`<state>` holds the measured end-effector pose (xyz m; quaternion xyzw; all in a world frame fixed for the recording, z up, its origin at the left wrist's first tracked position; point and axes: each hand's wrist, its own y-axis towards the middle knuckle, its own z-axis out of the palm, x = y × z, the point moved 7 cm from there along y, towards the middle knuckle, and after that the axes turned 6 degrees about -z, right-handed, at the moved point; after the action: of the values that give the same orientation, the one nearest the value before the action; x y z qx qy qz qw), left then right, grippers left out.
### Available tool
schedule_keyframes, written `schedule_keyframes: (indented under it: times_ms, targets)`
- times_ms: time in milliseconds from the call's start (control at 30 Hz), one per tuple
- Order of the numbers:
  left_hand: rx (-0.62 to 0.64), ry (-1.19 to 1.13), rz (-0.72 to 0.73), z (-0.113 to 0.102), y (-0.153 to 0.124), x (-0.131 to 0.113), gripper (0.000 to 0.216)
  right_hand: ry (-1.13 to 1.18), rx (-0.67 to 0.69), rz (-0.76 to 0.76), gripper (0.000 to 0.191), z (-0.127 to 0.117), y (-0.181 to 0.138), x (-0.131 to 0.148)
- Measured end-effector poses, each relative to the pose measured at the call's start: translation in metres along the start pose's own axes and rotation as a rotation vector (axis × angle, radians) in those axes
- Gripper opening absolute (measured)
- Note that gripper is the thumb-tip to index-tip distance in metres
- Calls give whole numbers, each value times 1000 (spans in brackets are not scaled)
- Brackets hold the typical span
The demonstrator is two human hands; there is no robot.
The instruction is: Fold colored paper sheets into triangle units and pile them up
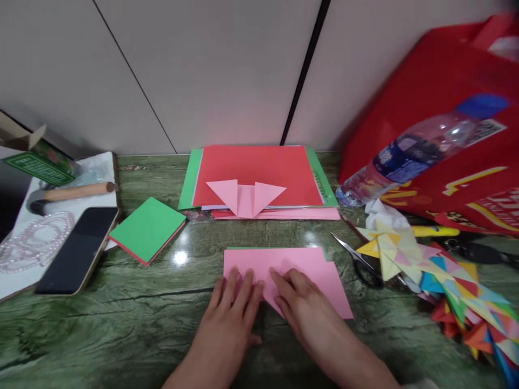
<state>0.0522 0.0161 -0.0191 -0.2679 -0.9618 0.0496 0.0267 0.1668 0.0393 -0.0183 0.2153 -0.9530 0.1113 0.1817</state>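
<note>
A pink sheet of paper (300, 265) lies on the green marble table (121, 329), partly folded, with a green edge showing under its far side. My left hand (233, 316) presses flat on the sheet's near left corner, fingers stretched out. My right hand (304, 305) lies beside it on the folded near edge, fingers flat and pointing left. Farther back, a folded pink paper shape (245, 197) with two pointed wings rests on a stack of red and green sheets (259, 167).
A small stack of green squares (148, 229) and a black phone (77, 248) lie at left, near beads and a wooden-handled tool. Scissors (359, 262), colourful folded paper stars (446, 286), a plastic bottle (421, 148) and a red bag (446, 81) crowd the right.
</note>
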Motion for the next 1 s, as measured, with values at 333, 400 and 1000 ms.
schedule_keyframes:
  times_ms: [333, 400, 1000]
  targets:
    - [58, -76, -45, -18, 8, 13, 65, 96, 96, 37, 40, -15, 2, 7]
    - [84, -79, -53, -24, 10, 13, 59, 88, 111, 34, 39, -17, 2, 8]
    - [248, -5, -55, -12, 2, 5, 100, 48, 113, 28, 34, -22, 1, 8]
